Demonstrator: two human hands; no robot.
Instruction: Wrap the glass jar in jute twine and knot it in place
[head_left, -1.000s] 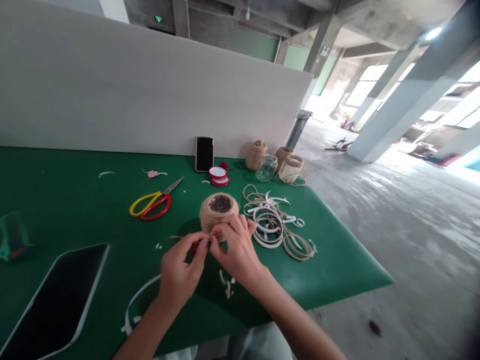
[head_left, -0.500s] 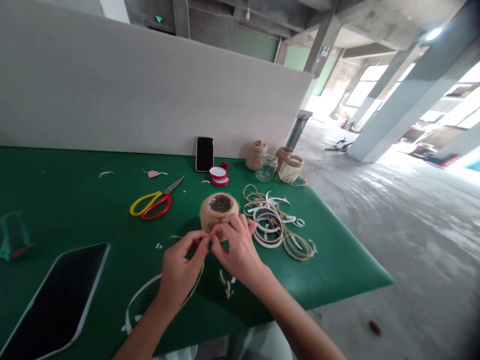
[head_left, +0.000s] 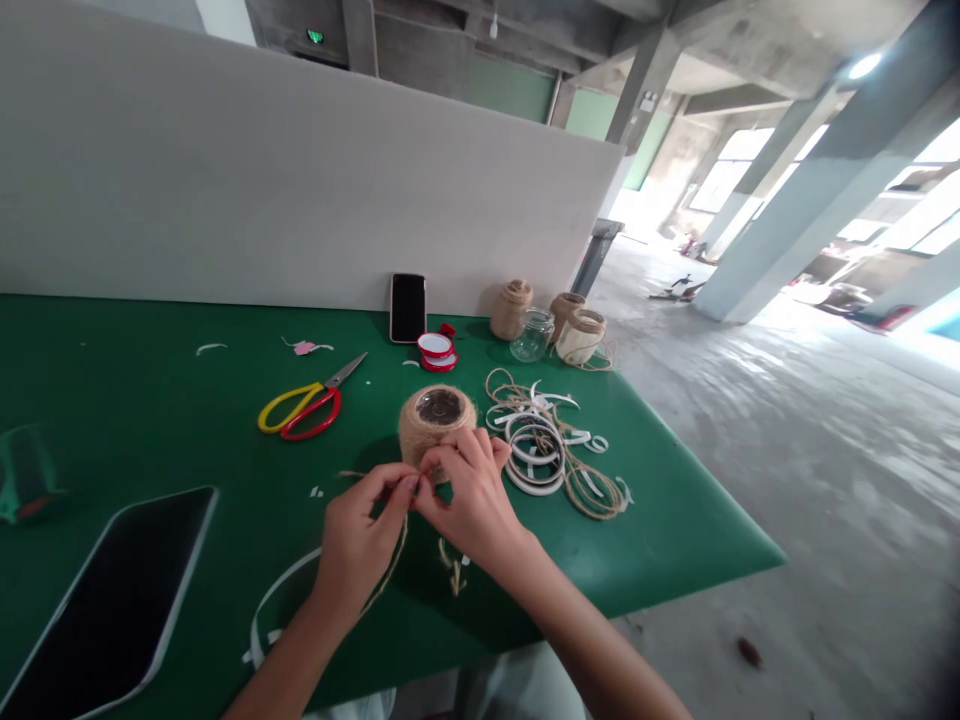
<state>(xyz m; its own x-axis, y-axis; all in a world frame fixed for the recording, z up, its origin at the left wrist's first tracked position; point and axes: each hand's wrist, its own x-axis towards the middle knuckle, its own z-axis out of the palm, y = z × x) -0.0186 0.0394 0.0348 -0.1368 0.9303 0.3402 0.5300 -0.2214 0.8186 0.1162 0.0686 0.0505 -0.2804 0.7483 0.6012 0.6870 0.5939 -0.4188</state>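
Note:
A jar wrapped in brown twine point(head_left: 435, 420) lies on its side on the green table point(head_left: 150, 420), its glass bottom facing me. My left hand point(head_left: 358, 545) pinches a strand of twine point(head_left: 390, 565) just in front of the jar. My right hand point(head_left: 469, 495) is closed beside it, its fingertips pressed against the jar's near side and pinching the same strand. The two hands meet at their fingertips. The loose strand hangs down below my left hand.
Yellow and red scissors point(head_left: 300, 408) lie left of the jar. White tape rings and loose twine point(head_left: 544, 450) lie to its right. A phone point(head_left: 408, 307), a red tape roll point(head_left: 437, 351), a glass jar point(head_left: 532, 335) and wrapped jars point(head_left: 581, 337) stand at the back. A tablet point(head_left: 105, 595) lies near left.
Almost nothing moved. A loose strand of twine now shows hanging under my left hand, and both hands keep pinching at the jar's near side.

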